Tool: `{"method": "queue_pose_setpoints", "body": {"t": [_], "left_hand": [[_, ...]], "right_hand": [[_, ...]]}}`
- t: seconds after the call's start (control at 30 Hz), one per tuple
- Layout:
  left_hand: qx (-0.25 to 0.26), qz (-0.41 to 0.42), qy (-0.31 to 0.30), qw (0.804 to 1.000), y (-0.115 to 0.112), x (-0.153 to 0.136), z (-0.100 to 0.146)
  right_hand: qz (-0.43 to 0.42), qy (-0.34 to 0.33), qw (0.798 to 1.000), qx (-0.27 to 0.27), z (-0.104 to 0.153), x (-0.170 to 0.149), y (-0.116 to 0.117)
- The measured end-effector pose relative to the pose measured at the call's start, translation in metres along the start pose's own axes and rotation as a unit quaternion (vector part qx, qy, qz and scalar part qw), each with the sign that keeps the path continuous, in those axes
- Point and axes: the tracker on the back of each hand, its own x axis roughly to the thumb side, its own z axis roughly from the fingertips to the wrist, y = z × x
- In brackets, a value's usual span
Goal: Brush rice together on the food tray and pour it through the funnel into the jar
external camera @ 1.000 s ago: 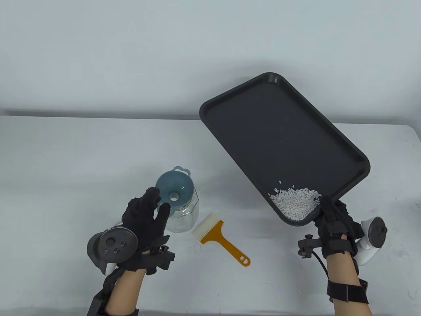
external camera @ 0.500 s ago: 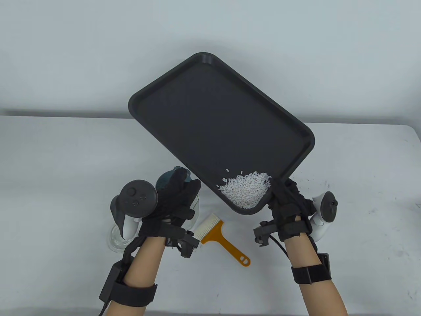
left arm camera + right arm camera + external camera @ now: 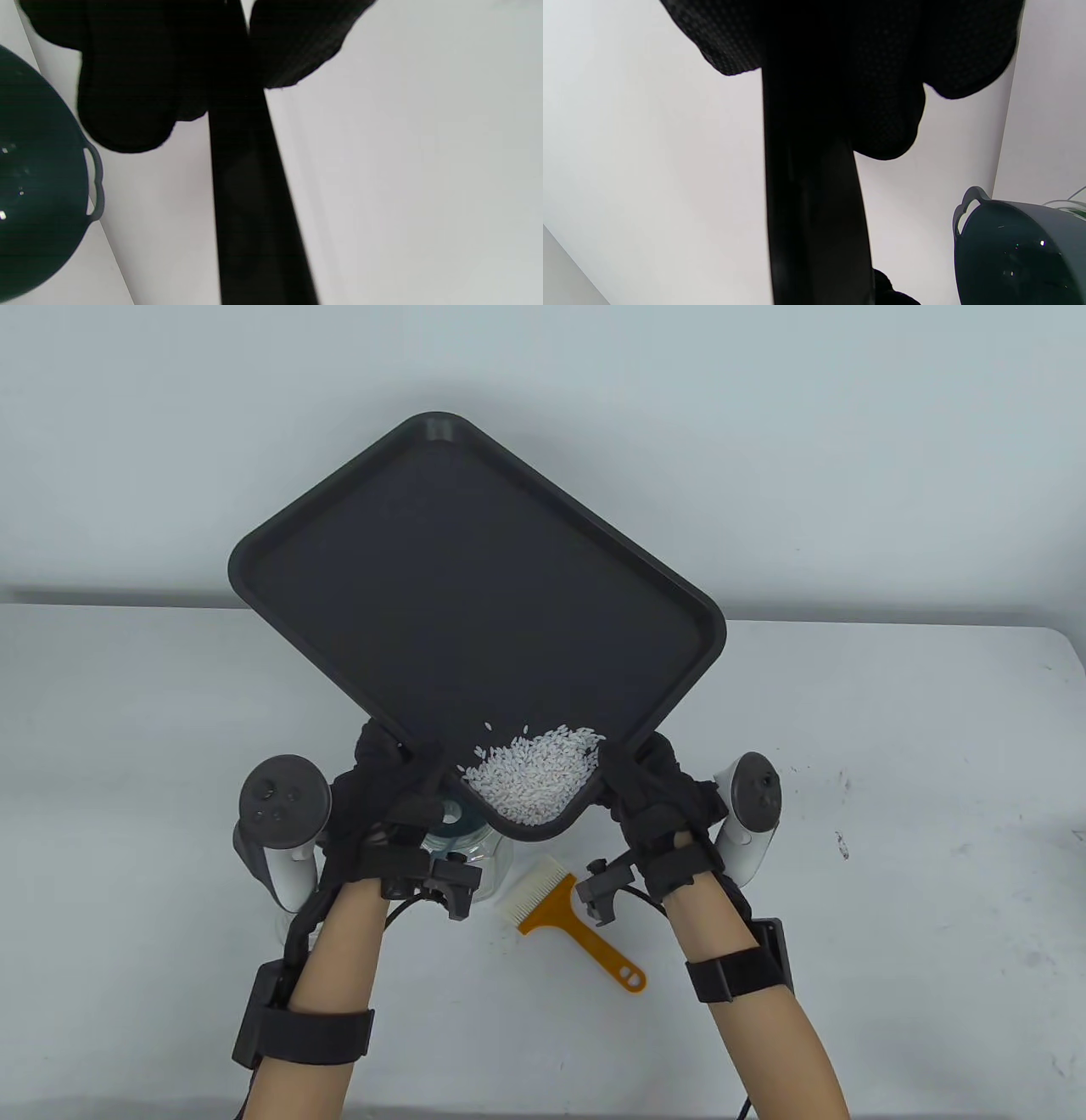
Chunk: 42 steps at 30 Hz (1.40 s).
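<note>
Tray has swung left over the funnel; now fingers of both hands grasp it.

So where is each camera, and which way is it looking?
Table view: sits above and in front, looking down at the table; shows both forearms, left hand and right hand gripping the tray of rice.
Left wrist view: on the left wrist, looking along the tray's edge; shows gloved fingers.
Right wrist view: likewise; shows gloved fingers.
All three share the tray and the funnel.
</note>
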Motion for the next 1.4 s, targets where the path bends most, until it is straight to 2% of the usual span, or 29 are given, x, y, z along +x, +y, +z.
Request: {"method": "queue_pose_setpoints", "body": {"t": [0.27,0.57,1.03,1.4], "left_hand": [[0.019,-0.001,-0.002,1.000,0.023,-0.021,-0.010],[0.046,-0.026,-0.014,0.999,0.038,-0.042,-0.016],[0.092,-0.086,-0.050,0.991,0.047,-0.053,-0.016],[0.122,-0.117,-0.072,0.983,0.046,-0.058,-0.013]], "right_hand": [[0.038,0.021,0.999,0.026,-0.014,-0.011,0.017],[0.100,0.045,0.994,0.015,-0.025,-0.024,0.030],[0.178,0.036,0.983,-0.009,-0.030,-0.033,0.042],[0.233,-0.006,0.972,-0.039,-0.029,-0.028,0.045]]}}
